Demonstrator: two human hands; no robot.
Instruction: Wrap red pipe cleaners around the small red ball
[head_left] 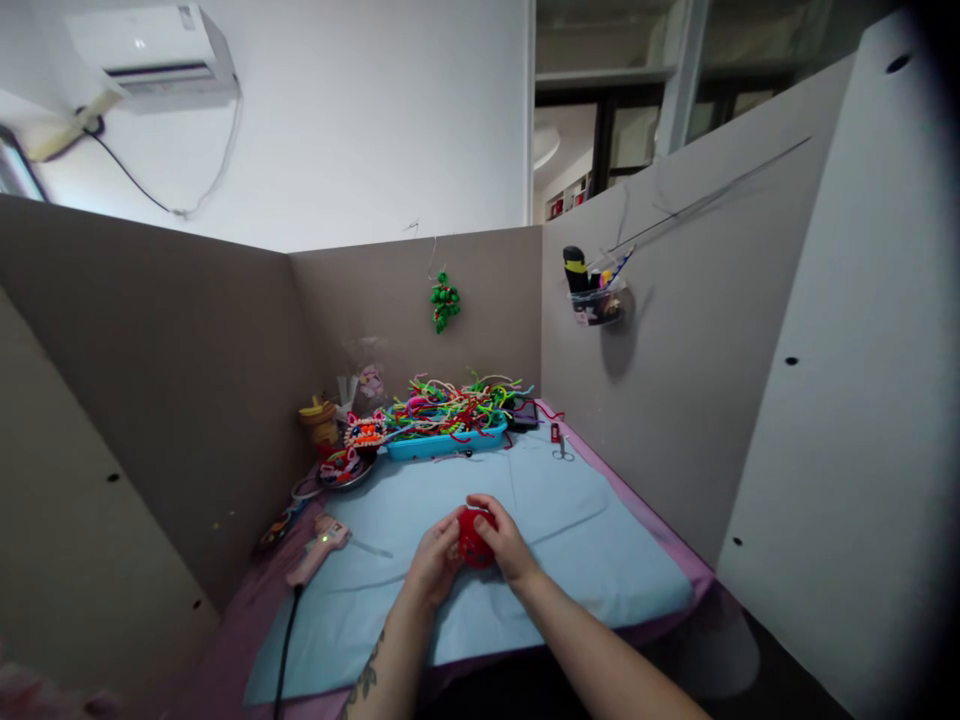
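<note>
Between my two hands, over the near middle of the light blue cloth (570, 510), is a round red object (475, 542); its exact kind is too small to make out. My left hand (437, 553) grips it from the left side, fingers curled against it. From the right, my right hand (504, 538) wraps around it with the thumb pressed on its front and the fingers over its top. Parts of the red object are hidden by the fingers. To the left lies a pink glue gun (321, 552) with a small light lit and a black cord running off the near edge.
A blue tray (448, 444) heaped with colourful fuzzy stems (457, 405) stands at the back. Left of it are a metal bowl (349, 478) and an orange-and-white craft piece (365, 431). Small scissors (562, 452) lie at the back right. Grey partitions (637, 420) enclose the table.
</note>
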